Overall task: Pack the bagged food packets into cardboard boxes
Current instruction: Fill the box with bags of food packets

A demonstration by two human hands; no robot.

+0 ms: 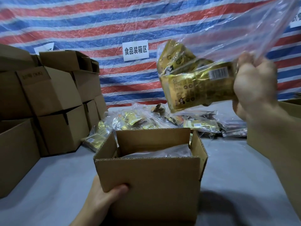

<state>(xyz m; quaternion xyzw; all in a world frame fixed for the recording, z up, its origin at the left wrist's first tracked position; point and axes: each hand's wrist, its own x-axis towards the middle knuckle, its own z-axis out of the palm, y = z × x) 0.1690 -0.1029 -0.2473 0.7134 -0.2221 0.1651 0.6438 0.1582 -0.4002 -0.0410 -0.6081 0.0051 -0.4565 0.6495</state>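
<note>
An open cardboard box (149,185) stands on the grey table in front of me, flaps up, with a clear bag lying inside it. My left hand (104,198) grips the box's near left corner, thumb pressed on the front wall. High at the right, my right hand (255,85) grips a clear plastic bag of gold food packets (195,85), held in the air above and behind the box. The bag's loose top flares up past the hand.
More bagged gold packets (162,119) are heaped on the table behind the box. Stacked cardboard boxes (48,98) fill the left side. Another box edge (290,108) shows at far right. A striped tarp with a paper sign (136,50) forms the back wall.
</note>
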